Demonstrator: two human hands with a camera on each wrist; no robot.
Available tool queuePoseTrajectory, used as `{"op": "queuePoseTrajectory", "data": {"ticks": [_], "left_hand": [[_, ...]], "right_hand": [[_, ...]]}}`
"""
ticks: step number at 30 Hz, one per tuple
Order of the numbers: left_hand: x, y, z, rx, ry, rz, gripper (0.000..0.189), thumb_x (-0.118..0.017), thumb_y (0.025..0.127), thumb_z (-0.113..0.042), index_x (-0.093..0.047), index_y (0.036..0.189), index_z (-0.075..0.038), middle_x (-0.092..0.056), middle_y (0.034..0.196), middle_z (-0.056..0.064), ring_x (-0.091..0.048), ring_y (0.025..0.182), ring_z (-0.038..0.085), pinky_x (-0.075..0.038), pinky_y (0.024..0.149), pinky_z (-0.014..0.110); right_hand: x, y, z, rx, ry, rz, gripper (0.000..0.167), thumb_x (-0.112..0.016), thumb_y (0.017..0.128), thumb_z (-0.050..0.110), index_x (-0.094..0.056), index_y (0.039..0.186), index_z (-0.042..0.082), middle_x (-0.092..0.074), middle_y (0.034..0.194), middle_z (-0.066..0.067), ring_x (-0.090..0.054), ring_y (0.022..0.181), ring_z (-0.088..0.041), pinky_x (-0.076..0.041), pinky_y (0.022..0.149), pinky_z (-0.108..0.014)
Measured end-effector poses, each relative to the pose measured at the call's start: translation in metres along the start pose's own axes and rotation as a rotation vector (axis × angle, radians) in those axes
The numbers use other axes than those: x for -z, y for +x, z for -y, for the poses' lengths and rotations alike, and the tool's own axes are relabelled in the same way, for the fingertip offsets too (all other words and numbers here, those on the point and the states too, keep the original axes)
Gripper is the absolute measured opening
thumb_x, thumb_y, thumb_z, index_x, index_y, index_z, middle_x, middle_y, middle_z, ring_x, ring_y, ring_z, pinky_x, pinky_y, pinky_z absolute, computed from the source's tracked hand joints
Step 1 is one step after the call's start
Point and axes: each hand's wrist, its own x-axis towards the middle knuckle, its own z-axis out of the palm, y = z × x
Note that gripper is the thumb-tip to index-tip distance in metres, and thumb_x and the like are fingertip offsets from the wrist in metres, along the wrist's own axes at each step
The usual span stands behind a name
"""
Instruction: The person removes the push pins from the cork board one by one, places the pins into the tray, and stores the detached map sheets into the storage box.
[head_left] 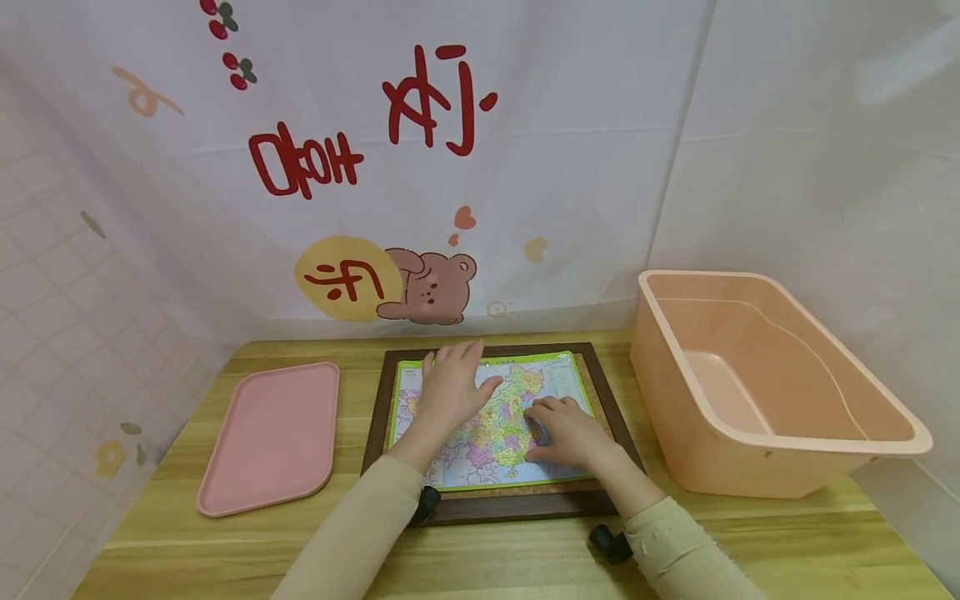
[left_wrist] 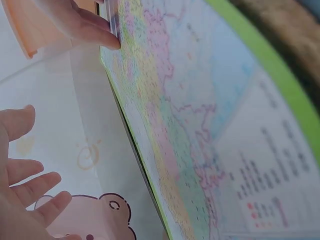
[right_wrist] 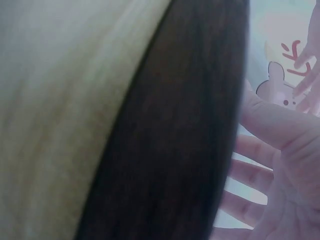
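A printed map (head_left: 517, 425) with a green border lies on a dark-framed cork board (head_left: 525, 507) on the table. My left hand (head_left: 456, 387) hovers over the map's left half, fingers spread; the left wrist view shows its palm and fingers with nothing in them. Low over the map's right side, my right hand (head_left: 573, 433) has its thumb and fingers curved around a small, greyish, see-through thing (head_left: 537, 430). A striped, clear edge of that thing (left_wrist: 114, 20) shows beside the thumb in the left wrist view. Its kind is unclear, and the board's frame hides the right fingertips in the right wrist view.
To the left lies a pink tray (head_left: 277, 437). A deep peach-coloured tub (head_left: 675, 400) stands at the right, close to the board. Behind the wooden table (head_left: 525, 567) hangs a white printed cloth (head_left: 570, 150).
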Motion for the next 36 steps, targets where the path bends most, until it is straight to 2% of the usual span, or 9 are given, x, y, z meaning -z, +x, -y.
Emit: {"op": "queuePoseTrajectory", "data": {"ticks": [9, 22, 29, 36], "left_hand": [[-0.01, 0.016, 0.004, 0.05, -0.054, 0.002, 0.06, -0.072, 0.091, -0.039, -0.055, 0.141, -0.01, -0.059, 0.135, 0.009, -0.05, 0.124, 0.034, -0.03, 0.106, 0.059], [-0.024, 0.031, 0.019, 0.167, -0.092, 0.057, 0.046, -0.07, 0.093, -0.034, -0.064, 0.134, -0.013, -0.061, 0.132, 0.009, -0.052, 0.123, 0.033, -0.036, 0.102, 0.055], [-0.035, 0.041, 0.02, 0.189, -0.142, 0.052, 0.04, -0.071, 0.093, -0.029, -0.067, 0.129, -0.013, -0.063, 0.128, 0.009, -0.052, 0.121, 0.034, -0.038, 0.098, 0.055], [-0.048, 0.047, 0.018, 0.242, -0.179, 0.069, 0.042, -0.072, 0.092, -0.03, -0.066, 0.131, -0.015, -0.063, 0.128, 0.008, -0.052, 0.122, 0.035, -0.039, 0.098, 0.055]], "right_hand": [[0.0, 0.002, 0.001, -0.012, 0.005, -0.002, 0.062, -0.084, 0.077, 0.037, -0.063, 0.13, 0.01, -0.057, 0.134, -0.011, -0.052, 0.116, -0.039, -0.048, 0.094, -0.051], [-0.002, 0.003, -0.001, -0.02, -0.009, 0.003, 0.062, -0.084, 0.077, 0.039, -0.064, 0.129, 0.012, -0.059, 0.132, -0.009, -0.052, 0.116, -0.038, -0.048, 0.095, -0.05], [0.0, 0.002, -0.001, -0.005, -0.008, -0.003, 0.061, -0.084, 0.077, 0.038, -0.064, 0.128, 0.01, -0.06, 0.129, -0.009, -0.053, 0.115, -0.038, -0.047, 0.095, -0.05], [0.0, 0.002, -0.002, -0.004, -0.004, 0.0, 0.061, -0.085, 0.077, 0.038, -0.064, 0.127, 0.01, -0.06, 0.129, -0.009, -0.053, 0.115, -0.039, -0.047, 0.095, -0.05]]}}
